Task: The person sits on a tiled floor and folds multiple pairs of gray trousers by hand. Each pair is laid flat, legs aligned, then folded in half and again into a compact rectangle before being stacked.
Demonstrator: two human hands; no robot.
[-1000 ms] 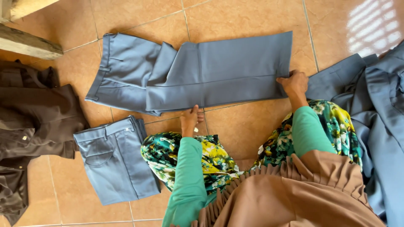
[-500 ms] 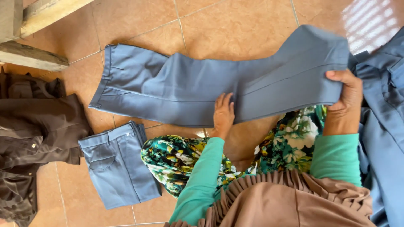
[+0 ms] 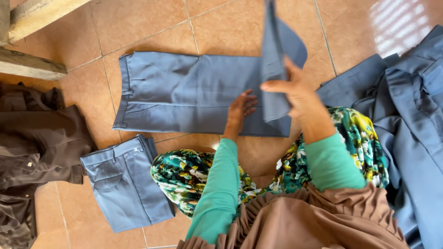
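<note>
Item: our right hand (image 3: 295, 94) pinching the raised leg end of the blue trousers (image 3: 184, 94), left hand (image 3: 240, 110) flat-fingered on their middle (half-folded on the tiled floor (image 3: 152, 23)); one folded pair (image 3: 124, 182) lies near left, unfolded blue garments (image 3: 410, 120) right.

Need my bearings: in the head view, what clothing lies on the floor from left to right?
Dark brown garments → folded blue trousers → blue trousers being folded, left hand flat on them, right hand lifting the leg end → blue clothes pile.
</note>
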